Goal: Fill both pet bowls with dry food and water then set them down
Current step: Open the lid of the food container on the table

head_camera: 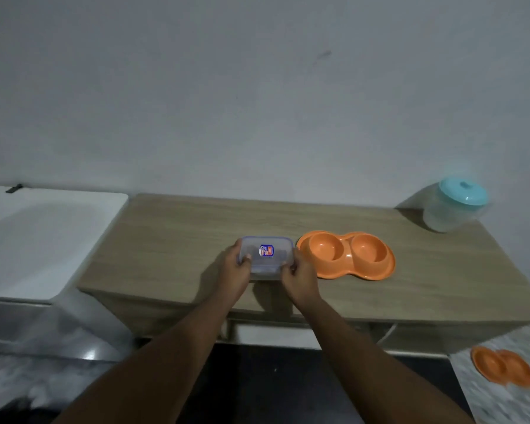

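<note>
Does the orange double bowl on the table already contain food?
No, both wells of the orange double bowl show only bare orange plastic.

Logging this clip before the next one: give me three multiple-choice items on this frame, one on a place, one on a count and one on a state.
1. Where does the table's orange double bowl lie relative to the clear container?
A. to its right
B. to its left
C. stacked on it

2. How many orange double bowls are in view?
A. one
B. two
C. three

3. What holds the clear container?
A. one hand
B. both hands
C. nothing

Answers:
1 A: the bowl lies right of the container on the wooden table.
2 B: a second bowl lies lower down at the bottom right, off the table.
3 B: the left hand and the right hand grip its two ends.
</note>
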### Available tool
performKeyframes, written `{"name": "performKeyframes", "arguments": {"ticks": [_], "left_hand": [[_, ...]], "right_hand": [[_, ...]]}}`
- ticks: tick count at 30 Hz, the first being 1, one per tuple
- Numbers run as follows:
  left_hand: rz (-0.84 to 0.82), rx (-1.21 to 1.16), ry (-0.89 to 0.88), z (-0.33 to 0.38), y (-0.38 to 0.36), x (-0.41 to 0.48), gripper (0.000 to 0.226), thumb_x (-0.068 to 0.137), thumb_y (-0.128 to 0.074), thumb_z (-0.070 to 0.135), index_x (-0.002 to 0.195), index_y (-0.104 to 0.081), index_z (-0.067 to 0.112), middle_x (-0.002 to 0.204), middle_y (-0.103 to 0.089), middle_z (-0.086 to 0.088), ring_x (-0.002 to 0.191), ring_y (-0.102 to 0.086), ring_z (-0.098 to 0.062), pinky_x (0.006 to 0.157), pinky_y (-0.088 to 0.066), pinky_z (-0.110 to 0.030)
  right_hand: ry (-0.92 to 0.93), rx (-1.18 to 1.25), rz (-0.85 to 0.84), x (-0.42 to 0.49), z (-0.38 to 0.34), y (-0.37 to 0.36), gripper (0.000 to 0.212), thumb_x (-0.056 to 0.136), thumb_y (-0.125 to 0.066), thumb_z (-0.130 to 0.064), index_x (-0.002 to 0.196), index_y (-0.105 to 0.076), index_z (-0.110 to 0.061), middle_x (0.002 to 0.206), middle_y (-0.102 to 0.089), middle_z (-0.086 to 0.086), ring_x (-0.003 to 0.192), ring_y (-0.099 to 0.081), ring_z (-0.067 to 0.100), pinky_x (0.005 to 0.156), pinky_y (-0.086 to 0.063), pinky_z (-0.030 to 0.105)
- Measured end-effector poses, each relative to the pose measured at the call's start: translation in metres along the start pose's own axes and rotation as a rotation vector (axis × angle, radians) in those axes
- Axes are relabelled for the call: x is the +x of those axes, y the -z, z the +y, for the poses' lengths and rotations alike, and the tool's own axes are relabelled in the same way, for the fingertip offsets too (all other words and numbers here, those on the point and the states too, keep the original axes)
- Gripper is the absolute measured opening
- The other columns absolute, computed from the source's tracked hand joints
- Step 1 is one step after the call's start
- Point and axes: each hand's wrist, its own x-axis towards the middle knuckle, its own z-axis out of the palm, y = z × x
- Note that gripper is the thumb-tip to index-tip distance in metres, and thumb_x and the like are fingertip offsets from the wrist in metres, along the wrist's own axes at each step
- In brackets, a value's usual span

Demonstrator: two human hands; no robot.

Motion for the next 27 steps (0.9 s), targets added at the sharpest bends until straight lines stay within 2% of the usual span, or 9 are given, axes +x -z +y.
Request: {"name": "performKeyframes", "arguments": {"ticks": [3,7,11,15,19,21,24,26,27], "left_hand": [[-0.008,0.082,-0.001,-0.012,0.010,0.023,0.040,0.101,-0.051,0.008,0.141,-0.051,0.010,0.125,-0.062,-0.004,0.105,-0.052,-0.012,0.063,-0.029,0.009],[-0.009,0.121,0.067,-0.023,0.012,0.044,0.043,0.100,-0.052,0.005,0.143,-0.049,0.005,0.133,-0.062,-0.014,0.118,-0.058,-0.023,0.066,-0.031,0.010],[0.043,0.158,0.071,-0.026,0.011,0.051,0.040,0.096,-0.056,0.002,0.136,-0.058,0.005,0.124,-0.068,-0.011,0.113,-0.062,-0.019,0.071,-0.034,0.008],[0.027,0.157,0.092,-0.021,0.014,0.059,0.026,0.095,-0.057,0.004,0.119,-0.068,0.006,0.107,-0.073,-0.006,0.099,-0.066,-0.018,0.066,-0.040,0.000],[-0.033,0.210,0.342,-0.025,0.030,0.079,0.025,0.090,-0.069,0.031,0.109,-0.075,0.016,0.093,-0.076,-0.002,0.083,-0.072,-0.022,0.072,-0.059,-0.033],[-0.108,0.151,0.472,-0.030,0.038,0.088,0.029,0.084,-0.074,0.041,0.101,-0.074,0.018,0.089,-0.076,-0.003,0.077,-0.074,-0.020,0.065,-0.063,-0.042],[-0.178,0.144,0.523,-0.032,0.040,0.096,0.024,0.083,-0.075,0.042,0.092,-0.071,0.019,0.093,-0.076,-0.007,0.080,-0.074,-0.019,0.063,-0.062,-0.042],[-0.184,0.145,0.537,-0.031,0.041,0.100,0.029,0.081,-0.077,0.041,0.096,-0.071,0.018,0.093,-0.076,-0.008,0.081,-0.075,-0.020,0.061,-0.062,-0.041],[-0.183,0.142,0.539,-0.031,0.040,0.101,0.032,0.081,-0.078,0.041,0.100,-0.072,0.016,0.094,-0.075,-0.009,0.082,-0.074,-0.021,0.061,-0.062,-0.041]], "right_hand": [[-0.054,-0.008,0.006,0.012,0.000,-0.024,0.037,0.080,-0.046,-0.019,0.113,-0.061,-0.016,0.096,-0.069,0.003,0.084,-0.063,0.019,0.072,-0.044,0.026],[-0.091,-0.014,0.015,0.025,0.006,-0.042,0.041,0.082,-0.045,-0.025,0.121,-0.058,-0.019,0.106,-0.069,0.001,0.093,-0.065,0.016,0.081,-0.052,0.030],[-0.063,-0.007,0.015,0.037,0.010,-0.043,0.040,0.085,-0.051,-0.012,0.124,-0.057,-0.018,0.112,-0.068,0.002,0.099,-0.064,0.016,0.084,-0.048,0.024],[-0.071,-0.273,-0.021,0.052,0.013,-0.029,0.030,0.093,-0.049,-0.032,0.119,-0.057,-0.017,0.104,-0.070,0.007,0.093,-0.066,0.031,0.075,-0.050,0.035],[-0.218,-0.393,-0.144,0.082,0.014,-0.014,0.042,0.090,-0.054,-0.050,0.114,-0.060,-0.015,0.102,-0.073,0.007,0.097,-0.067,0.029,0.082,-0.053,0.038],[-0.291,-0.331,-0.243,0.093,0.016,-0.012,0.046,0.087,-0.062,-0.044,0.119,-0.061,-0.011,0.107,-0.072,0.009,0.103,-0.066,0.027,0.087,-0.051,0.034],[-0.360,-0.221,-0.308,0.103,0.019,-0.008,0.049,0.082,-0.069,-0.037,0.118,-0.063,-0.005,0.107,-0.071,0.014,0.101,-0.067,0.028,0.089,-0.054,0.041],[-0.390,-0.163,-0.340,0.106,0.015,-0.006,0.036,0.082,-0.071,-0.033,0.104,-0.067,-0.005,0.094,-0.072,0.015,0.089,-0.069,0.028,0.079,-0.057,0.045],[-0.410,-0.127,-0.354,0.106,0.012,-0.005,0.027,0.083,-0.071,-0.029,0.098,-0.066,-0.008,0.085,-0.071,0.013,0.080,-0.069,0.027,0.070,-0.058,0.041]]}}
